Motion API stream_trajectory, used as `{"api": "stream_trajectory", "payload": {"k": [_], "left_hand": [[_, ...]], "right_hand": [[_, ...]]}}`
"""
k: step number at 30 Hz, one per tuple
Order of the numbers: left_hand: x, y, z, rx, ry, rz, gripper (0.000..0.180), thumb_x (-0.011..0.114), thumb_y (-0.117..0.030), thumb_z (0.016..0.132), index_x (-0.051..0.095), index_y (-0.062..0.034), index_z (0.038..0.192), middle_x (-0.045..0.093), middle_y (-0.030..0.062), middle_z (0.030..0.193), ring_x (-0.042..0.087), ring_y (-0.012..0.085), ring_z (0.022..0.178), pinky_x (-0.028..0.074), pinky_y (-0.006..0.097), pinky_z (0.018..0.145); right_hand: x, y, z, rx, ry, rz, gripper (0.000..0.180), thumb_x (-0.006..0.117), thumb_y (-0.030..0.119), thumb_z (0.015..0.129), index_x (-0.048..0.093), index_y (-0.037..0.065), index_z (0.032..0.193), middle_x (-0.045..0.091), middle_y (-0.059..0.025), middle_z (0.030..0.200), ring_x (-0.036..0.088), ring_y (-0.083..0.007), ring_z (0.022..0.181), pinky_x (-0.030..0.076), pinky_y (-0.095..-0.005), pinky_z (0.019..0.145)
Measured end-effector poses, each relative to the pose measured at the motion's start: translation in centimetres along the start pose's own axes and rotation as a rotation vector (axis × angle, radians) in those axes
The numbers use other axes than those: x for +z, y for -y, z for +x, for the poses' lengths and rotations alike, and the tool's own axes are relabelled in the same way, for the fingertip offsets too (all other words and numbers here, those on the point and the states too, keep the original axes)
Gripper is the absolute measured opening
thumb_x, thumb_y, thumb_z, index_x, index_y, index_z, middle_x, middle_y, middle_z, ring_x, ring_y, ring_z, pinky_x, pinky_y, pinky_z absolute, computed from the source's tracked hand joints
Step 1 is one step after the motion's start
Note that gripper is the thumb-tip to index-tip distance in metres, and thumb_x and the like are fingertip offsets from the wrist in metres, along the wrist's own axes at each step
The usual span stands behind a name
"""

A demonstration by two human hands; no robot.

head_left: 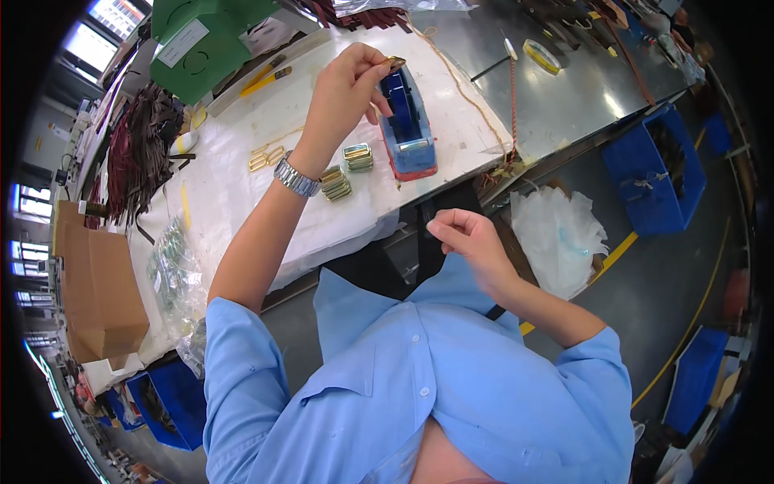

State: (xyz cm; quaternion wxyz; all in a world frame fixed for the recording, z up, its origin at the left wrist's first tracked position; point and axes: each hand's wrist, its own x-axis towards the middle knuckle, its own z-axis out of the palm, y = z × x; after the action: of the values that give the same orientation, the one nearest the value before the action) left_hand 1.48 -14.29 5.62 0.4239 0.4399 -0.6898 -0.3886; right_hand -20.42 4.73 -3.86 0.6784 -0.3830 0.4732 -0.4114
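Note:
My left hand (348, 93), with a steel watch on the wrist, reaches over the worktable. Its thumb and forefinger pinch a small gold-coloured metal piece (394, 63), mostly covered by the fingers. Just beneath is a blue tape dispenser (415, 145) with a reddish base; the lower fingers hang beside its tape roll. Two stacks of gold-coloured buckles, one bundle (357, 157) and another bundle (336, 184), stand near the wrist. Loose gold buckles (266, 159) lie left of them. My right hand (477, 246) is closed in front of my lap, thumb against curled fingers; whatever it may hold cannot be made out.
A green bin (197, 52) stands at the back left, near yellow cutter knives (264, 81). Dark strips (145, 149) hang at the left, above a cardboard box (101, 290). A tape roll (541, 57) lies on the metal tabletop. Right: a white bag (556, 238) and blue crate (657, 173).

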Motion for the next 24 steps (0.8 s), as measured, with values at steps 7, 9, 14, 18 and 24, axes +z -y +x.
{"api": "stream_trajectory", "payload": {"k": [7,9,14,18,24], "left_hand": [[-2.5,0.1,-4.4,-0.080,-0.011,-0.156,0.014,0.069,-0.011,0.104,0.072,0.0001,0.113,0.071,0.0014,0.103,0.063,0.0079,0.092,0.050,0.024,0.079],[-2.1,-1.3,-7.5,-0.242,-0.014,-0.342,0.012,0.071,-0.010,0.102,0.071,-0.0011,0.110,0.067,-0.0020,0.093,0.055,0.0046,0.080,0.044,0.021,0.072],[0.4,-1.7,-14.8,-0.478,0.084,-0.515,0.008,0.070,-0.009,0.103,0.067,-0.0024,0.104,0.065,0.0007,0.080,0.056,0.0069,0.065,0.043,0.022,0.059],[2.3,-0.7,-18.0,-0.561,0.082,-0.592,0.010,0.070,-0.010,0.104,0.067,-0.0007,0.103,0.065,0.0024,0.079,0.056,0.0087,0.062,0.044,0.023,0.058],[2.9,-0.4,-19.7,-0.555,0.108,-0.662,0.010,0.065,-0.012,0.107,0.065,-0.0013,0.107,0.064,0.0030,0.084,0.058,0.0097,0.066,0.046,0.024,0.059]], "right_hand": [[1.0,-4.8,1.3,-0.226,0.009,0.112,0.012,0.073,0.012,0.103,0.070,0.001,0.107,0.074,-0.0058,0.118,0.067,-0.0072,0.096,0.056,-0.0251,0.083],[1.1,-4.9,1.2,-0.272,0.037,0.146,0.013,0.070,0.013,0.106,0.067,0.001,0.106,0.078,-0.0086,0.111,0.071,-0.0099,0.096,0.057,-0.0262,0.085],[1.2,-3.3,0.4,-0.327,0.052,0.119,0.010,0.067,0.009,0.106,0.063,0.000,0.104,0.078,-0.0086,0.096,0.072,-0.0116,0.085,0.056,-0.0257,0.071],[1.1,-2.7,0.3,-0.264,0.073,0.083,0.014,0.066,0.013,0.108,0.063,-0.001,0.106,0.077,-0.0086,0.094,0.072,-0.0114,0.084,0.059,-0.0267,0.077],[1.2,-3.2,0.1,-0.301,0.086,0.129,0.013,0.066,0.012,0.108,0.063,-0.001,0.108,0.077,-0.0098,0.095,0.072,-0.0121,0.084,0.059,-0.0270,0.077]]}}
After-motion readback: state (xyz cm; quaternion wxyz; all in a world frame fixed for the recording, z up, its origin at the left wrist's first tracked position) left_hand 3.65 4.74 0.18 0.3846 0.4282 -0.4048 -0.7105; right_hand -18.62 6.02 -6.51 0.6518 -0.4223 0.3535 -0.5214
